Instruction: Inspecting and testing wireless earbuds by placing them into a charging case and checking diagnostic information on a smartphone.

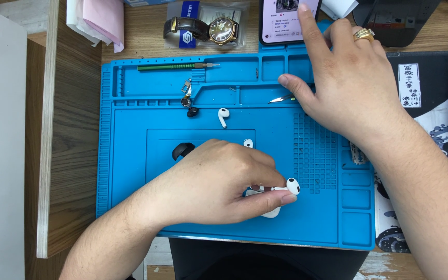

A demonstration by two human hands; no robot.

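I had my left hand point(219, 181) pinched around a glossy white earbud point(292, 185), its rounded head with a dark grille poking past my fingertips, low on the blue silicone repair mat point(130, 155). My right hand point(348, 88) held nothing, forefinger pressing a smartphone point(281, 21) screen above the mat. A second white earbud point(223, 116) lay loose on the mat, well apart.

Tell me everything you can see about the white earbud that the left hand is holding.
The white earbud looks like glossy plastic, with a rounded head bearing a dark oval grille. The left hand pinches it between thumb and forefinger, so its stem is mostly hidden. It sits low over the blue mat, beside the grid of small holes, with another white piece partly hidden under the fingers.
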